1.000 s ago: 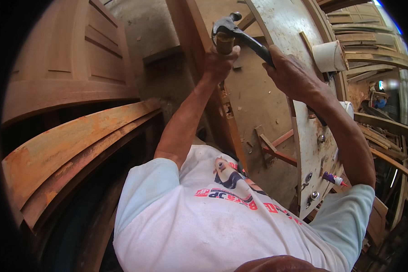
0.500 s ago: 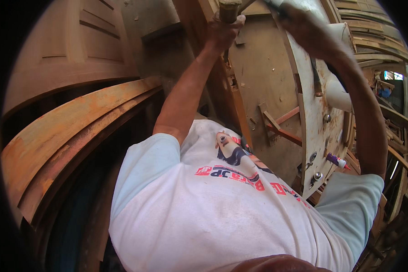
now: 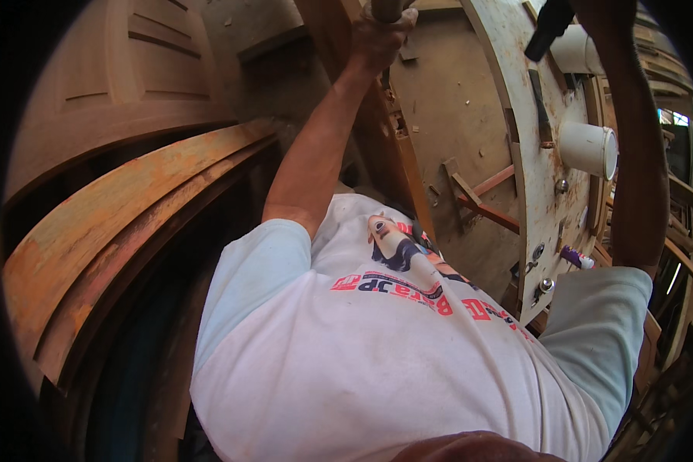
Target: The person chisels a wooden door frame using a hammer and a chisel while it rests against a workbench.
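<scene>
My left hand (image 3: pixel 383 42) is closed around the wooden handle of a chisel (image 3: pixel 386 9), over the edge of a brown wooden board (image 3: pixel 373 127). Chipped recesses show in that edge just below the hand; the chisel's blade is mostly hidden. At the top right, my right hand (image 3: pixel 604 14) is partly cut off by the frame. It grips a hammer by its black handle (image 3: pixel 550 32); the hammer's head lies out of view. Beneath the raised right arm, a dark-handled tool (image 3: pixel 540 108) lies on a stained white panel (image 3: pixel 508 58).
White plastic tubs (image 3: pixel 584 148), round metal lock parts (image 3: pixel 545 285) and a purple bottle (image 3: pixel 574 256) rest on or beside the panel. A small wooden frame (image 3: pixel 489 204) is on the floor. Curved-looking planks (image 3: pixel 123 189) and a panelled door (image 3: pixel 162 65) stand left; timber is piled right.
My right hand has swung up and to the right with the hammer, away from the chisel. The left hand stays in nearly the same place. The view has shifted slightly.
</scene>
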Demonstrator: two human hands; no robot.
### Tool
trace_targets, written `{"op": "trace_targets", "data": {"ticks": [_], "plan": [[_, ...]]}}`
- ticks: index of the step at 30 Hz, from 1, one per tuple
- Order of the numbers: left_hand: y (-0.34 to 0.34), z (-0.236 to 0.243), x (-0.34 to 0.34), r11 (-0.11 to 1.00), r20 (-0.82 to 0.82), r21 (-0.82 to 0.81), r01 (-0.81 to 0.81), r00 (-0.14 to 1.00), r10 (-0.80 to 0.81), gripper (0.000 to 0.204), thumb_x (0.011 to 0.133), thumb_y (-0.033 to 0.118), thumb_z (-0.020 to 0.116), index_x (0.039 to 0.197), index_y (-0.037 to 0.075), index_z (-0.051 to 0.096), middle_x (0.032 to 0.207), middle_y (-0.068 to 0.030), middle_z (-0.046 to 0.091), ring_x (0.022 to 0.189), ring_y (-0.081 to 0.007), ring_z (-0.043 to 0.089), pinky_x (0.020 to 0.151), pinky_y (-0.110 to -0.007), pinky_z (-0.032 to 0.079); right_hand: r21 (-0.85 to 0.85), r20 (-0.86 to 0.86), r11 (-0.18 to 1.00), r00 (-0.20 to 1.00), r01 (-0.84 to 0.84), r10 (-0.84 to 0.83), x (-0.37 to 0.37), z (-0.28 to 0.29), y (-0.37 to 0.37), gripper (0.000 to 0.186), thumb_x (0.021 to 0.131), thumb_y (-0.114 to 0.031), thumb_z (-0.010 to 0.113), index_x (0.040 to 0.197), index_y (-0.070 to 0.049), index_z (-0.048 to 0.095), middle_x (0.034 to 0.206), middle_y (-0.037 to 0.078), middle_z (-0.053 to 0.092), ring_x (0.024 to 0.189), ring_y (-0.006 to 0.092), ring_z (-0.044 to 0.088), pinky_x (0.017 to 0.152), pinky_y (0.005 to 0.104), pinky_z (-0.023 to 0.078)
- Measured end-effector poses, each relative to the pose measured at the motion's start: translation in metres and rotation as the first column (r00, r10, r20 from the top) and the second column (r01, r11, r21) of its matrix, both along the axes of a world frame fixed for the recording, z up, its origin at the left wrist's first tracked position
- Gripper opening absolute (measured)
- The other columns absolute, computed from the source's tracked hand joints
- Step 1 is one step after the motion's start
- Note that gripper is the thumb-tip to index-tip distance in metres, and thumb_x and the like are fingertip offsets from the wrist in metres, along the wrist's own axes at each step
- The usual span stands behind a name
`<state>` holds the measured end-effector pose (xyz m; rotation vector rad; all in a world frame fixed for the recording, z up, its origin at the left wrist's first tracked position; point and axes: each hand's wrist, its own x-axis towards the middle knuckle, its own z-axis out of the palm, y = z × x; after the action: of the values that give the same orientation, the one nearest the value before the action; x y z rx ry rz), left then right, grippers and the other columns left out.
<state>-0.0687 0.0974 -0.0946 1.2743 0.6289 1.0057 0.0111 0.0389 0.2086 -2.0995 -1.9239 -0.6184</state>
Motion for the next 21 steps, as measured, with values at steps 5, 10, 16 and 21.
{"op": "trace_targets", "data": {"ticks": [5, 10, 16, 21], "plan": [[0.014, 0.009, 0.001, 1.000, -0.025, -0.011, 0.000, 1.000, -0.001, 0.021, 0.090, 0.016, 0.079, 0.108, 0.010, 0.069, 0.075, 0.0043, 0.059, 0.064, -0.0086, 0.058, 0.055, -0.030, 0.048, -0.586, -0.155, 0.803, 0.957, 0.110, -0.244, 0.006, -0.044, -0.042, 0.028, 0.101, -0.032, 0.066, 0.103, -0.005, 0.058, 0.082, 0.012, 0.060, 0.075, 0.0270, 0.056, 0.073, 0.0436, 0.045], [0.030, 0.019, -0.004, 0.942, 0.286, -0.211, 0.262, 0.938, -0.197, 0.013, 0.094, 0.019, 0.077, 0.101, 0.012, 0.069, 0.075, 0.0063, 0.058, 0.063, -0.0028, 0.056, 0.052, -0.023, 0.046, -0.591, -0.389, 0.797, 0.820, 0.128, -0.420, -0.012, -0.081, -0.105, 0.033, 0.101, -0.037, 0.065, 0.105, -0.005, 0.056, 0.077, 0.020, 0.063, 0.071, 0.0382, 0.063, 0.068, 0.0502, 0.045], [-0.008, 0.043, -0.011, 0.988, 0.126, -0.147, 0.042, 0.992, -0.023, 0.017, 0.095, 0.020, 0.074, 0.086, 0.009, 0.064, 0.069, 0.0038, 0.059, 0.056, -0.0047, 0.054, 0.050, -0.024, 0.043, -0.563, -0.589, 0.780, 0.529, 0.274, -0.611, -0.030, -0.151, -0.209, 0.036, 0.102, -0.038, 0.064, 0.100, -0.002, 0.057, 0.073, 0.015, 0.057, 0.068, 0.0290, 0.059, 0.067, 0.0450, 0.047], [-0.095, 0.054, -0.035, 0.938, 0.038, 0.262, 0.229, 0.968, -0.247, 0.035, 0.074, 0.016, 0.090, 0.096, 0.006, 0.064, 0.084, -0.0038, 0.071, 0.077, -0.0146, 0.070, 0.070, -0.031, 0.057, -0.583, -0.608, 0.749, 0.442, 0.316, -0.659, -0.016, -0.206, -0.273, 0.039, 0.103, -0.038, 0.062, 0.097, 0.000, 0.058, 0.075, 0.013, 0.057, 0.070, 0.0260, 0.059, 0.067, 0.0436, 0.047]]}}
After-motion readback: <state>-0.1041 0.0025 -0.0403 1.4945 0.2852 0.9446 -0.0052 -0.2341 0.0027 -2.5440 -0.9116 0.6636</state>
